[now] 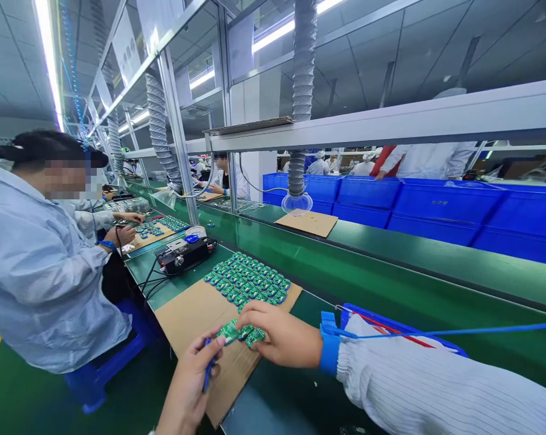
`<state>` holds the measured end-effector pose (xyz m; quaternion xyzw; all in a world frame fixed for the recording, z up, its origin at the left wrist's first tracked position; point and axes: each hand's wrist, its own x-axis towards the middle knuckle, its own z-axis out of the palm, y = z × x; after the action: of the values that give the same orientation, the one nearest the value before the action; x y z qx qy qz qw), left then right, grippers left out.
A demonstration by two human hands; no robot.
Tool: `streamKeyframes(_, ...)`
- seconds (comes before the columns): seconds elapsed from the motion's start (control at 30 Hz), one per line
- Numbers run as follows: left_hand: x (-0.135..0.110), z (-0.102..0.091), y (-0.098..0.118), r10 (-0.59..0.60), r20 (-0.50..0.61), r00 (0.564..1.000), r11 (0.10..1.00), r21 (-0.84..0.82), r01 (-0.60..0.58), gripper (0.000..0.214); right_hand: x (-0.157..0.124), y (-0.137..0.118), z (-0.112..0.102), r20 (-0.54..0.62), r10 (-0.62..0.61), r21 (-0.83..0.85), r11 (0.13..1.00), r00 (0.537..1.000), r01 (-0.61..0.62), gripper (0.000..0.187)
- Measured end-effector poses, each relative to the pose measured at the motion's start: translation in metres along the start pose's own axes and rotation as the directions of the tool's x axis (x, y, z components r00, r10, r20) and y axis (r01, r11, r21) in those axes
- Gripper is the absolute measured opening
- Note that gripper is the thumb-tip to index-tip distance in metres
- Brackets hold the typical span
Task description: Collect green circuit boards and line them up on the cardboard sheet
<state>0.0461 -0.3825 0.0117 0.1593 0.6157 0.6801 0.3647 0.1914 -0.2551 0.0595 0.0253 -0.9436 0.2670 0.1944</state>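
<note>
My left hand (pixel 191 376) is closed, with thumb and fingertips pinching the edge of a small green circuit board (pixel 228 331). A slim blue piece (pixel 207 370) also shows between its fingers; its kind is unclear. My right hand (pixel 279 335), a blue strap (pixel 330 344) round its wrist, reaches in from the right. Its fingers curl over another green circuit board (pixel 255 336), partly hidden under them. Behind both hands, rows of similar boards (pixel 245 275) lie close together on a brown cardboard sheet (pixel 186 317).
A black control box (pixel 186 255) with cables stands beyond the cardboard. On the right, a blue tray (pixel 449 345) lies behind my sleeve. A co-worker (pixel 41 260) sits at the left on a blue stool (pixel 86 377). An exhaust hose (pixel 297 175) hangs above another cardboard piece (pixel 311 223).
</note>
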Motion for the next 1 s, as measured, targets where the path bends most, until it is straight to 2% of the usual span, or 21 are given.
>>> streamKeyframes(0.1, 0.041, -0.011, 0.002, 0.071, -0.014, 0.997, 0.981, 0.181, -0.067, 0.058, -0.002, 0.002, -0.007, -0.007, 0.067, 0.009, 0.998, 0.998, -0.067, 0.045)
streamKeyframes(0.2, 0.074, -0.009, -0.002, 0.093, 0.058, 0.994, 0.928, 0.357, -0.108, 0.032, -0.011, 0.002, -0.014, 0.016, 0.104, 0.000, 0.995, 0.994, -0.104, 0.038)
streamKeyframes(0.27, 0.086, -0.003, -0.007, 0.075, 0.112, 0.991, 0.868, 0.482, -0.120, 0.014, -0.019, 0.001, -0.019, 0.039, 0.121, -0.008, 0.993, 0.992, -0.120, 0.034)
streamKeyframes(0.37, 0.092, 0.004, -0.011, 0.024, 0.180, 0.983, 0.747, 0.651, -0.137, 0.012, -0.031, 0.000, -0.028, 0.076, 0.146, -0.020, 0.989, 0.986, -0.145, 0.032)
streamKeyframes(0.47, 0.092, 0.004, -0.008, 0.002, 0.232, 0.973, 0.649, 0.739, -0.178, 0.010, -0.041, 0.003, -0.037, 0.105, 0.177, -0.032, 0.984, 0.979, -0.175, 0.033)
streamKeyframes(0.53, 0.094, 0.001, -0.003, 0.003, 0.232, 0.973, 0.616, 0.765, -0.184, 0.010, -0.045, 0.005, -0.042, 0.106, 0.212, -0.045, 0.977, 0.971, -0.209, 0.030)
streamKeyframes(0.7, 0.107, -0.010, 0.008, -0.027, 0.166, 0.986, 0.570, 0.813, -0.121, 0.028, -0.052, 0.007, -0.046, 0.104, 0.298, -0.075, 0.954, 0.949, -0.291, 0.024)
streamKeyframes(0.8, 0.117, -0.014, 0.010, 0.023, 0.188, 0.982, 0.489, 0.855, -0.175, 0.018, -0.054, 0.002, -0.046, 0.138, 0.320, -0.082, 0.947, 0.937, -0.311, 0.024)
streamKeyframes(1.0, 0.127, -0.021, 0.012, 0.152, 0.291, 0.945, 0.273, 0.906, -0.323, 0.019, -0.058, -0.001, -0.046, 0.199, 0.387, -0.106, 0.922, 0.900, -0.373, 0.021)
